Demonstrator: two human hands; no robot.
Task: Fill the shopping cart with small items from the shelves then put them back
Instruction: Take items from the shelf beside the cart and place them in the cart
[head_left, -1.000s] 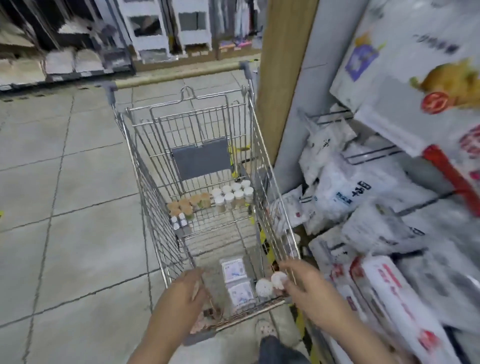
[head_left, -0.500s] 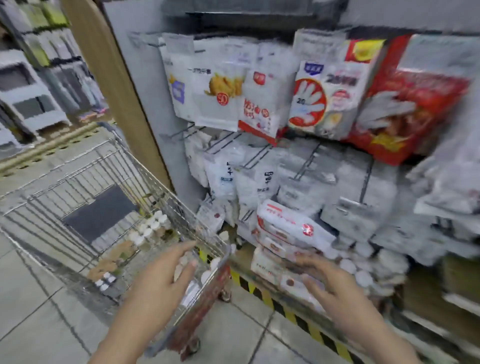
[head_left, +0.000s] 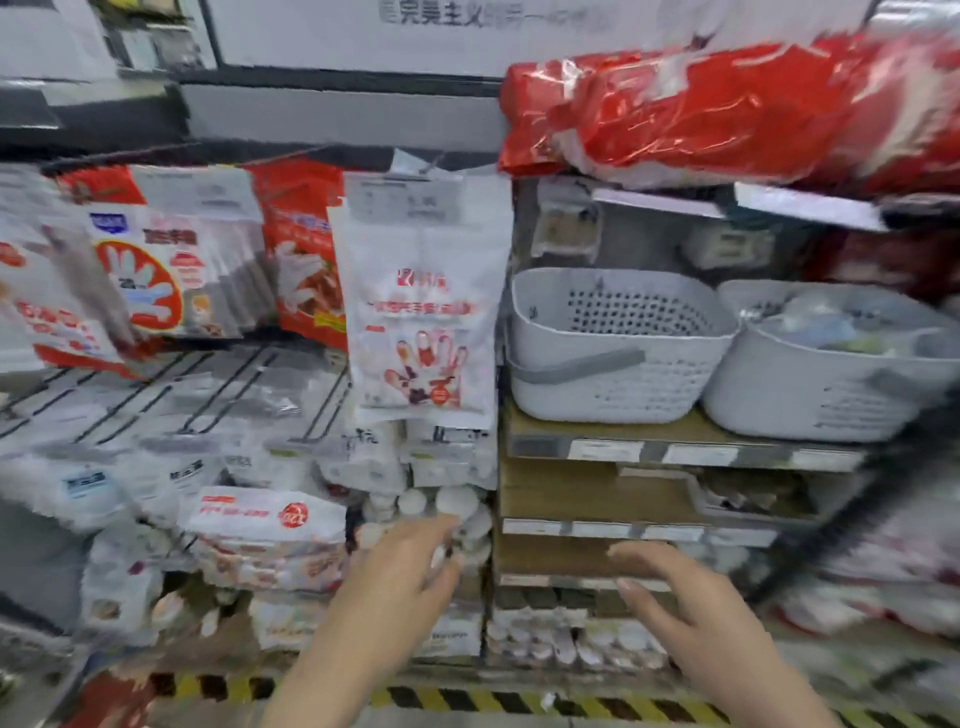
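Facing the shelves now, w/ the shopping cart out of view; a sec ago the head looked down into the cart, where small white round items lay near both hands, and half a sec ago the cart was still at lower left. That swing prob. means the put-back phase is under way. Left hand (head_left: 410, 566) reaches to the cluster of small white round items (head_left: 457, 501) on the low shelf, fingertips at them; looks like one or two white pieces sit under its fingers, but blur is heavy, so can't tell if it grips one or just touches the stack. Right hand (head_left: 691, 603) hovers in front of the wooden shelf edge (head_left: 571, 493), fingers spread & relaxed, holding nothing. Vs. the earlier frame, the right hand was low by the red-and-white packs; now it's further right, below the grey baskets (head_left: 613, 348). Glove packet (head_left: 423, 312) hangs above the left hand.
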